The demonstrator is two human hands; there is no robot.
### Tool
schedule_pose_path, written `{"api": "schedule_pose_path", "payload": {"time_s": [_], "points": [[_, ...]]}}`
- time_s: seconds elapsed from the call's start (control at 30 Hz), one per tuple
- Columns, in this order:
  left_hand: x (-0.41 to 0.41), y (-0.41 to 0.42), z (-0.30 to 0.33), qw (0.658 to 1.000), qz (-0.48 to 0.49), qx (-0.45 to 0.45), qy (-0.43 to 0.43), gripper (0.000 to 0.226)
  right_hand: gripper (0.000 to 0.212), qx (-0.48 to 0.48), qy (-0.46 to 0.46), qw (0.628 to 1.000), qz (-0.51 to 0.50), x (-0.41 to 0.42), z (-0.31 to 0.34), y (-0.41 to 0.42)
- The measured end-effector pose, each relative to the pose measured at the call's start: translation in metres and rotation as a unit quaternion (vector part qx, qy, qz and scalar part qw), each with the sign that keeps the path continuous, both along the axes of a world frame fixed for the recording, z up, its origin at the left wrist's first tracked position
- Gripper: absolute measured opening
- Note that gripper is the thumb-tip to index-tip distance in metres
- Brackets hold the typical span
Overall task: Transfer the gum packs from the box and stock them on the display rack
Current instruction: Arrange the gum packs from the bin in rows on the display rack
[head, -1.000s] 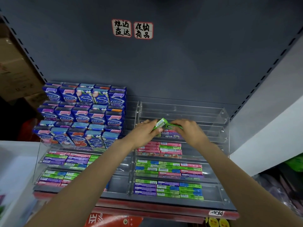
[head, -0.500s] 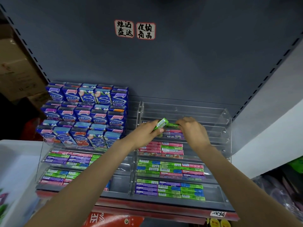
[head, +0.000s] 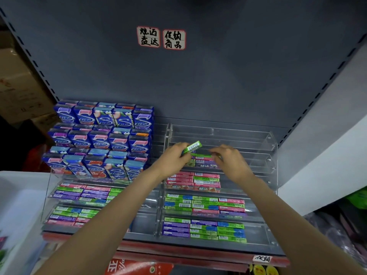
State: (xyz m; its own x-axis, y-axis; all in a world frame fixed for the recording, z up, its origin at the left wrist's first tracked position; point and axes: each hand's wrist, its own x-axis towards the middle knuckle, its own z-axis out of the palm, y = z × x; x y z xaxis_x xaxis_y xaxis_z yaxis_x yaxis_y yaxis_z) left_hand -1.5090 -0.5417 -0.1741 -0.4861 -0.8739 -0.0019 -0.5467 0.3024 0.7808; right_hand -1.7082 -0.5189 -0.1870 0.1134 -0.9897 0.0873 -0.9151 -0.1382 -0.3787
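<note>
A clear acrylic display rack [head: 272,144] stands on the right of the shelf. Its lower tiers hold rows of green, pink and purple gum packs [head: 204,205], and its top tiers hold nothing. My left hand [head: 172,158] grips a green gum pack [head: 192,147], tilted up over the left end of an upper tier. My right hand [head: 231,162] pinches the right end of a second green pack [head: 203,155], which lies flat on a small stack in that tier. No supply box can be picked out.
Blue gum cartons [head: 99,139] are stacked in rows at the left, above a second acrylic rack [head: 83,197] of flat packs. Cardboard boxes [head: 17,90] stand far left. A white surface [head: 17,195] lies at the lower left. A red box [head: 137,266] sits under the shelf edge.
My hands have drawn apart. The right hand has lowered its green pack onto the stack in the tier, while the left hand keeps its pack raised.
</note>
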Motion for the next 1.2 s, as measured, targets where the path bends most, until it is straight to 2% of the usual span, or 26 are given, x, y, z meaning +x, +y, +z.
{"api": "schedule_pose_path", "payload": {"time_s": [0.07,0.17,0.27,0.4,0.5,0.6,0.73,0.87,0.97,1.03,1.1,1.2], "points": [[0.001,-0.001,0.000,0.998,0.010,0.048,0.029,0.011,0.028,0.006,-0.010,1.000,0.001,-0.002,0.001,0.001],[0.000,-0.001,0.000,0.993,0.014,0.081,0.089,0.024,0.028,0.007,0.004,1.000,-0.001,-0.003,0.001,0.002],[-0.001,0.001,0.000,0.983,0.018,0.113,0.144,0.017,0.027,0.002,-0.003,1.000,-0.005,-0.004,0.000,0.002],[-0.003,0.001,-0.002,0.986,0.026,0.081,0.143,0.015,0.027,-0.001,-0.030,0.999,-0.011,-0.006,0.000,0.003],[-0.006,-0.001,0.000,0.986,0.069,0.055,0.139,0.020,0.027,0.004,-0.046,0.999,-0.013,-0.007,0.001,0.002],[-0.010,-0.004,0.000,0.991,0.093,0.006,0.095,0.020,0.029,0.002,-0.090,0.996,-0.022,-0.007,0.000,0.002],[-0.019,-0.004,0.002,0.996,0.062,-0.027,0.053,0.021,0.033,0.017,-0.171,0.985,-0.028,-0.008,0.004,0.004],[-0.030,-0.004,0.007,0.998,0.032,-0.059,0.012,0.022,0.021,0.019,-0.214,0.977,-0.012,-0.011,0.007,0.005],[-0.032,-0.003,0.007,0.996,0.050,-0.070,0.003,0.027,0.017,0.015,-0.238,0.971,-0.024,-0.014,0.007,0.005],[-0.026,-0.002,0.003,0.989,0.051,-0.110,-0.079,0.033,0.019,0.020,-0.254,0.966,-0.041,-0.016,0.005,0.005],[-0.019,0.000,-0.002,0.967,0.024,-0.166,-0.191,0.040,0.020,0.022,-0.263,0.963,-0.053,-0.017,0.002,0.006],[-0.012,0.002,-0.006,0.954,-0.002,-0.183,-0.236,0.042,0.016,0.019,-0.318,0.945,-0.079,-0.019,-0.001,0.006]]}}
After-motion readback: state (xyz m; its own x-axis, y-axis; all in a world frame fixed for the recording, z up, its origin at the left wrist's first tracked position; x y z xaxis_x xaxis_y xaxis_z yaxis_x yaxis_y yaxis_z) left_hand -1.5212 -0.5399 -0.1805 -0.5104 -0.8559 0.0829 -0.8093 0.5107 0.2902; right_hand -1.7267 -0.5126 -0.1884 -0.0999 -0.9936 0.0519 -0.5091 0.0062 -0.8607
